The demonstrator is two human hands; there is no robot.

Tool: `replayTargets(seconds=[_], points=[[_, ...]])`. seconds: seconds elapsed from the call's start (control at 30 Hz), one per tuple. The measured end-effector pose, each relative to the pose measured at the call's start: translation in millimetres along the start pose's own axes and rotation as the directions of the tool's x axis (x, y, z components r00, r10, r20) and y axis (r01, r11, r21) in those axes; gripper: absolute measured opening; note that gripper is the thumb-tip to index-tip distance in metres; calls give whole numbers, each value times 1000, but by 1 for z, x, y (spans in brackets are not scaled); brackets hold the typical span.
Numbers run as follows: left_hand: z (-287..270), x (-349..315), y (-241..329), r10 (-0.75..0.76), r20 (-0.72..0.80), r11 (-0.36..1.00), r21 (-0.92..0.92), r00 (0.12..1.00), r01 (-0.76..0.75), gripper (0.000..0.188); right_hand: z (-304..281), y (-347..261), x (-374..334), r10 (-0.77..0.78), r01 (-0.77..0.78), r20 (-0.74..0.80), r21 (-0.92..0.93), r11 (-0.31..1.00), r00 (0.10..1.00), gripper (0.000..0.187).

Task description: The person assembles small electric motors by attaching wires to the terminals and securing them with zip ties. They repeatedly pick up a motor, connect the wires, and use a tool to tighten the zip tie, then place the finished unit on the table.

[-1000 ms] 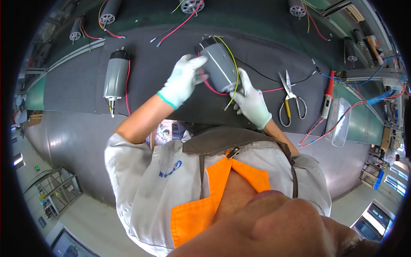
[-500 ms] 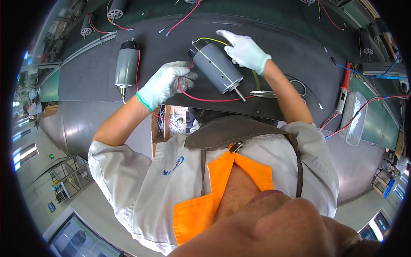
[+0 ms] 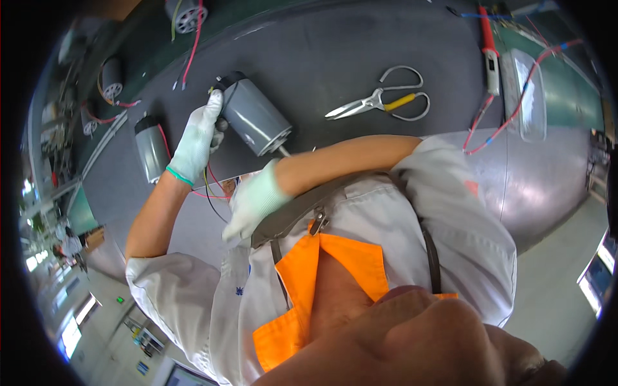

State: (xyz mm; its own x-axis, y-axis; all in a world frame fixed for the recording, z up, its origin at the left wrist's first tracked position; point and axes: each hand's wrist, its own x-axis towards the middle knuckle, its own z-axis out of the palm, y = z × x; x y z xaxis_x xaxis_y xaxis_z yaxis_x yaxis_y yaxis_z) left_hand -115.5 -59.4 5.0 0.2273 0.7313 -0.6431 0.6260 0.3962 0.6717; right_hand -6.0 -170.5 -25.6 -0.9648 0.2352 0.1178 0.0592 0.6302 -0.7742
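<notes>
A grey cylindrical electric motor (image 3: 257,116) with a black end cap lies slanted on the dark mat, its shaft pointing toward me. My left hand (image 3: 201,135), in a white glove, is closed beside the cap, its fingertips touching that end. Red, yellow and black wires (image 3: 213,178) come out below this hand, so it appears wrapped round them; the grip itself is partly hidden. Nearer my body, my gloved right hand (image 3: 254,201) is at the wires' lower ends, its fingers pointing down and smeared by motion. Whether it grips a wire cannot be made out.
Scissors (image 3: 376,103) with one yellow-wrapped handle lie right of the motor. Another grey motor (image 3: 152,149) sits left of my left hand, with more motors (image 3: 188,16) farther back. At the right are a red-handled tool (image 3: 490,55) with cables and a clear plastic tray (image 3: 529,96).
My right hand has swept from beyond the motor down to near my apron, crossing in front of the shaft. My left hand has moved to the motor's cap. The view has shifted, revealing the whole scissors.
</notes>
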Motion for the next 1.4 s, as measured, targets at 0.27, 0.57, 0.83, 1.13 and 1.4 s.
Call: replayTargets(seconds=[0.27,0.57,0.83,1.13,1.4], points=[[16,30,-3,158,-89,988,9,984,-157,44,14,24,-252,348,-813,-761,-385,438,548,44],[38,54,-31,367,-79,911,231,927,-341,46,-5,-21,-381,-166,-920,-913,388,-62,-373,23],[47,52,-6,448,25,793,451,894,-410,46,-31,3,-605,290,-772,-758,410,-486,-585,33],[42,46,-2,454,67,769,475,888,-428,48,-32,-12,-596,188,-772,-770,523,-362,-610,34],[39,52,13,345,184,855,343,920,-389,55,-34,-29,-583,112,-586,-653,731,348,-749,25]])
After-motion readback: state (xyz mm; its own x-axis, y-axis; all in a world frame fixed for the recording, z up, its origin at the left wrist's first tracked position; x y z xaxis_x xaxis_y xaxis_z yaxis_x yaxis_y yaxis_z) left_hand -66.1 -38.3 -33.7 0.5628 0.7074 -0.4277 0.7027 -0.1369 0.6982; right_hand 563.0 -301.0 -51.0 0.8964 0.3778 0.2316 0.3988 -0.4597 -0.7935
